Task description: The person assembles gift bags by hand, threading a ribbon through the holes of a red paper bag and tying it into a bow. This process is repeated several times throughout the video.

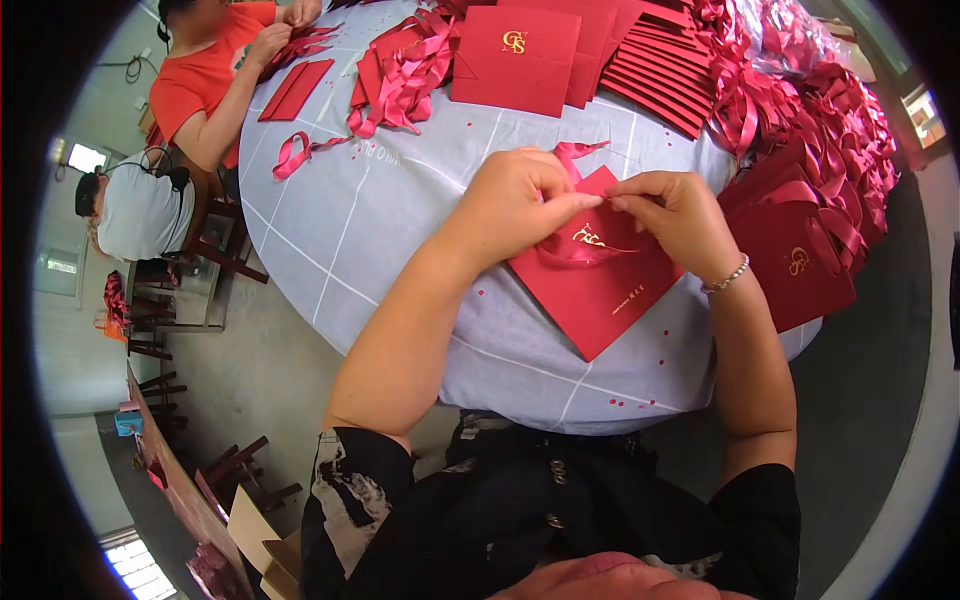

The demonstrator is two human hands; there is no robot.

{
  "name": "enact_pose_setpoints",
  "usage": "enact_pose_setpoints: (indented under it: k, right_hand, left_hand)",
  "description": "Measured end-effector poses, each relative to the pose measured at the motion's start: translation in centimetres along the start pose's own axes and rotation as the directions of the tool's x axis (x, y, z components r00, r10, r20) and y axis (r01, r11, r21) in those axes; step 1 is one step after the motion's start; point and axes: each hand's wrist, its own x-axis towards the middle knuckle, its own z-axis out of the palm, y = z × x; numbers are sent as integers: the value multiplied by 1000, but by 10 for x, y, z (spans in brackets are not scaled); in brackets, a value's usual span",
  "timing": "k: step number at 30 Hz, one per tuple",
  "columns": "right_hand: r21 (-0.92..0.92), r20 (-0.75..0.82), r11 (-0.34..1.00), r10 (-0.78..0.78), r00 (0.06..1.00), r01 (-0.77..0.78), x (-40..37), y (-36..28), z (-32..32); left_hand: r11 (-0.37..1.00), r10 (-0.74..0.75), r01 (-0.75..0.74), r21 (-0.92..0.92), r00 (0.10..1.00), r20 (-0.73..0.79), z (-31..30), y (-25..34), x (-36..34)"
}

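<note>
Head view: left hand and right hand seemingly pinch red ribbon over a red bag; a loosened fingertip grip could let it slip.

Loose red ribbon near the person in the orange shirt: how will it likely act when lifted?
The loose ribbon will probably be floppy, since it lies curled in a loop on the tablecloth. It should feel light, being only a thin, narrow band. Its sheen hints that it may be slippery.
</note>
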Motion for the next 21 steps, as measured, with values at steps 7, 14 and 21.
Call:
enact_pose_setpoints:
  k: [7,14,21]
  right_hand:
    - [-86,-43,993,-90,995,86,-1,9,14]
    - [-198,-176,939,-317,932,282,3,19,20]
    - [-83,-190,975,-220,957,208,2,11,22]
  left_hand:
    - [937,-306,322,139,944,-125,8,-17,0]
    - [949,-314,314,-21,949,8,7,0,-1]
    - [982,-141,148,115,988,-66,11,1,-3]
